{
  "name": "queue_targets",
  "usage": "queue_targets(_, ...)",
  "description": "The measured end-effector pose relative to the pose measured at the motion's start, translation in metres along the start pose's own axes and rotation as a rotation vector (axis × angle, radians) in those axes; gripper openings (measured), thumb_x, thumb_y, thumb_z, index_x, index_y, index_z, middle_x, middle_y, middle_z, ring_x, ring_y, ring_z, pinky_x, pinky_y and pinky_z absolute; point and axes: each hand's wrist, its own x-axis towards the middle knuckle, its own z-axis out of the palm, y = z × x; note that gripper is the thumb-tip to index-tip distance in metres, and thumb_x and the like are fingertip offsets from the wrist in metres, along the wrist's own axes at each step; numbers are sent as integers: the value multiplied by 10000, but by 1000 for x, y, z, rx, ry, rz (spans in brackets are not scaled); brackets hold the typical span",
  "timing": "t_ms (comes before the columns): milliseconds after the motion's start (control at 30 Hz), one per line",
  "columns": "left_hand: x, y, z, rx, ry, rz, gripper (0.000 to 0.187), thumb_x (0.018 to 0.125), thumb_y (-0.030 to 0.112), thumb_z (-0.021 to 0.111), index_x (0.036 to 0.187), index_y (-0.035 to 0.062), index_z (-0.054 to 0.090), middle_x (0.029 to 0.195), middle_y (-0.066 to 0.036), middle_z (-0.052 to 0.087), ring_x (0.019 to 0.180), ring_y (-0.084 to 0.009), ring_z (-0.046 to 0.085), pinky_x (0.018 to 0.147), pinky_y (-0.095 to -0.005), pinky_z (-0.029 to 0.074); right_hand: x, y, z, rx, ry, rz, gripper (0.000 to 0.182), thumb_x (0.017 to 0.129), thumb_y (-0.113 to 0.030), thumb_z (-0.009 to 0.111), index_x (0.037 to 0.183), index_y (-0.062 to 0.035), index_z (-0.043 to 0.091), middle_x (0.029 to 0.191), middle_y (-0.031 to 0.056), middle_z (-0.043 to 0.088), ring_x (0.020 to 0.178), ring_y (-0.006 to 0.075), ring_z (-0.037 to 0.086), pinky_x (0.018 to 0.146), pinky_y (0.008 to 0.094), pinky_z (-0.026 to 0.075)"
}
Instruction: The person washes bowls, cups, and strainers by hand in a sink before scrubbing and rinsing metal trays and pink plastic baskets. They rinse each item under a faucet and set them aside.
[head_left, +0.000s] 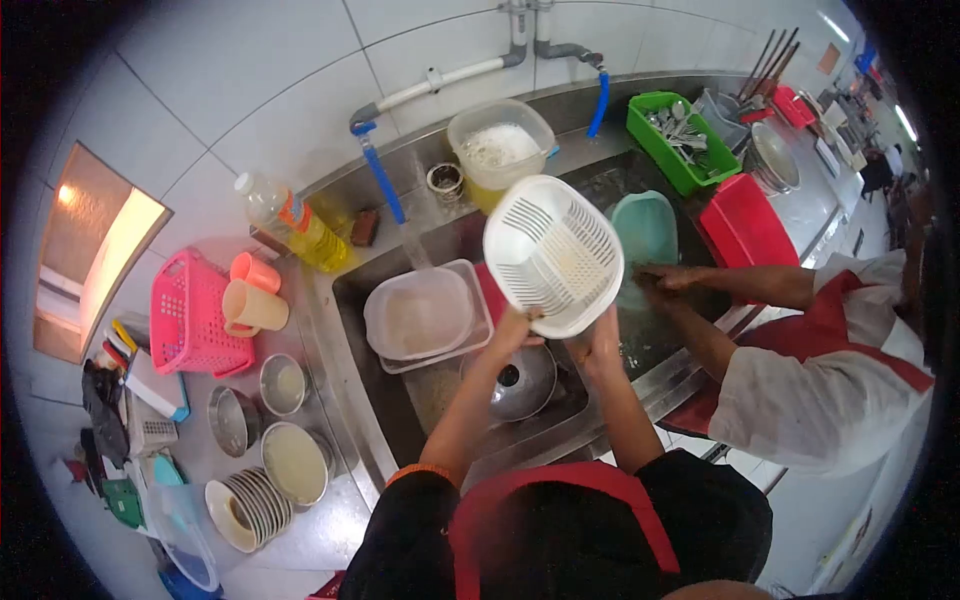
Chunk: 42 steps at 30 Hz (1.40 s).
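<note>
A white slotted basket (553,256) is held up over the sink, tilted so that its slotted face shows. My left hand (515,332) grips its lower left rim, and my right hand (600,345) is closed at its lower right edge. Below, in the left basin, a clear plastic container (420,315) sits under the stream from a blue hose (380,180). A round metal lid (525,385) lies partly hidden beneath my hands. Behind the basket stands a tub of foamy water (500,145).
At the right basin a co-worker's hands (665,278) are beside a teal basin (645,225). A green cutlery basket (685,145) and a red container (750,230) stand beyond. On the left are a yellow bottle (300,225), a pink basket (195,315), metal bowls (285,385) and stacked plates (245,510).
</note>
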Motion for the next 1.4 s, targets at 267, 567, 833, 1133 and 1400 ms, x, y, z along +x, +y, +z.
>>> queue_targets(267,-41,-5,-19,30,-254,339,499,853,304,438,1281,123,255,1114,-108,447,959,-194,468,769,-311,425,-28,30,-17,474,-44,471,428,816,-413,407,1115,-107,383,1005,86,483,868,262,522,673,398,484)
queue_targets(567,-114,-208,-152,943,437,-269,332,797,241,477,1073,57,489,1065,-177,498,988,-274,477,823,-359,390,6,27,22,-137,-200,433,317,802,-150,472,1091,-78,366,964,93,515,763,237,561,517,325,499)
queue_targets(833,-60,-207,-166,770,1003,7,325,760,121,492,1077,59,456,1130,-199,441,1029,-374,410,859,-412,349,49,79,67,-1065,-484,-216,382,725,-217,587,1033,-35,454,866,132,564,755,253,575,590,328,476)
queue_targets(1133,15,-176,-270,604,1140,13,435,702,172,564,1048,-69,454,1011,-207,521,954,-332,496,833,-377,386,74,178,93,-1319,-432,-158,334,594,-208,647,854,-35,526,780,199,561,766,355,551,661,421,439)
queue_targets(1400,8,-206,-254,383,836,-125,377,578,233,637,844,-31,593,824,-170,605,771,-270,593,693,-339,446,102,150,69,-1189,-587,-121,220,613,-141,605,779,-30,513,691,143,524,663,266,537,608,357,418)
